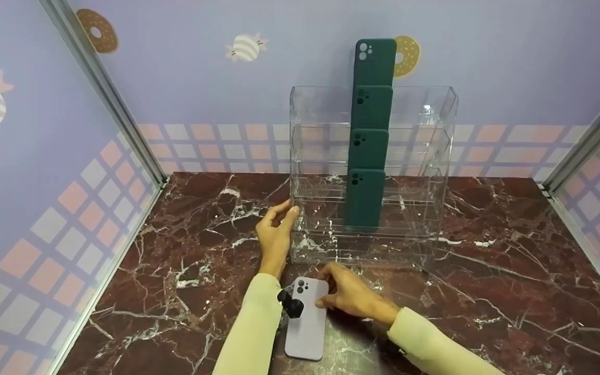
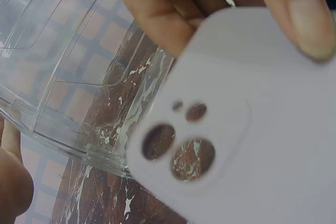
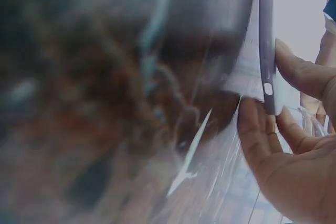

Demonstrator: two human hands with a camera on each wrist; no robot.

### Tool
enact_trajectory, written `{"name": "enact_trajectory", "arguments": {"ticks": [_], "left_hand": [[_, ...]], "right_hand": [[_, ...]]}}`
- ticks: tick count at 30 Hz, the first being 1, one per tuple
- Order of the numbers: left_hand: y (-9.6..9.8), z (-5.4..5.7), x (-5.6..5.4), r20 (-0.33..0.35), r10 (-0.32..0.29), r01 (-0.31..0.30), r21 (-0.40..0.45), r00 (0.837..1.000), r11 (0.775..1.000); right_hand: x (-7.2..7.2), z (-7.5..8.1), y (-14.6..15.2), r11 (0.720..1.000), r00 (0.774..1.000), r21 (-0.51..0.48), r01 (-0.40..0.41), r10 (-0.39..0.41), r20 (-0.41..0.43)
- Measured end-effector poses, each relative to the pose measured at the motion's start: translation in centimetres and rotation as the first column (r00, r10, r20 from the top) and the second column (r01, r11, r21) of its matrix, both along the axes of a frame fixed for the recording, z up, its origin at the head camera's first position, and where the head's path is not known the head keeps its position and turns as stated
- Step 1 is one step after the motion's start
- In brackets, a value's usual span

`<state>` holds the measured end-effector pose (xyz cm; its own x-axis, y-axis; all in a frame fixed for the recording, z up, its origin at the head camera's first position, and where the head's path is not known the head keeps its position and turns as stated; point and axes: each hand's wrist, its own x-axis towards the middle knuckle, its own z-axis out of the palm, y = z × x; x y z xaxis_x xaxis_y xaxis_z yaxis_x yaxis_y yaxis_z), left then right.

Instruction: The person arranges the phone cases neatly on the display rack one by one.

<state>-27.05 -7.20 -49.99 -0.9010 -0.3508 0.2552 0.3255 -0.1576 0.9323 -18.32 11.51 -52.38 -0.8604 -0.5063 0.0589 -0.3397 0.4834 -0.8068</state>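
My right hand (image 1: 349, 291) pinches a lilac phone case (image 1: 308, 323) at its upper right edge, thumb on the back and fingers behind. Its camera holes face up in the head view, and marbled tabletop shows through them in the left wrist view (image 2: 194, 158). My left hand (image 1: 275, 237) holds the left side of a clear tiered rack (image 1: 300, 245) with bent fingers and thumb at its edge. Teal phone cases (image 1: 367, 195) stand one behind another in the rack's tiers, forming a column right of its middle.
The rack stands on a dark red marbled table (image 1: 185, 260), close to the lilac back wall (image 1: 196, 73). A side wall (image 1: 60, 208) with a metal corner strip rises at the left, another at the right. A black camera mount (image 1: 290, 304) on my left wrist overlaps the lilac case.
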Motion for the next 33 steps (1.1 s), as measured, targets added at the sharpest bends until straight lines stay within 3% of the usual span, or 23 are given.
{"name": "enact_trajectory", "arguments": {"ticks": [11, 20, 33], "left_hand": [[0.0, 0.0, 0.0, 0.001, -0.007, 0.007, 0.006, 1.0, 1.0], [-0.1, 0.0, -0.1, 0.002, 0.001, -0.001, 0.006, 1.0, 1.0], [-0.1, 0.0, 0.0, -0.013, -0.002, 0.002, 0.003, 1.0, 1.0]], "right_hand": [[-0.2, 1.2, 1.9, 0.972, 1.0, -0.236, 0.003, 0.002, 0.023], [-0.8, 3.0, 3.7, 0.968, 0.998, -0.247, 0.036, -0.045, -0.032], [-1.8, 5.7, 6.4, 0.939, 0.983, -0.339, 0.059, -0.113, -0.142]]}}
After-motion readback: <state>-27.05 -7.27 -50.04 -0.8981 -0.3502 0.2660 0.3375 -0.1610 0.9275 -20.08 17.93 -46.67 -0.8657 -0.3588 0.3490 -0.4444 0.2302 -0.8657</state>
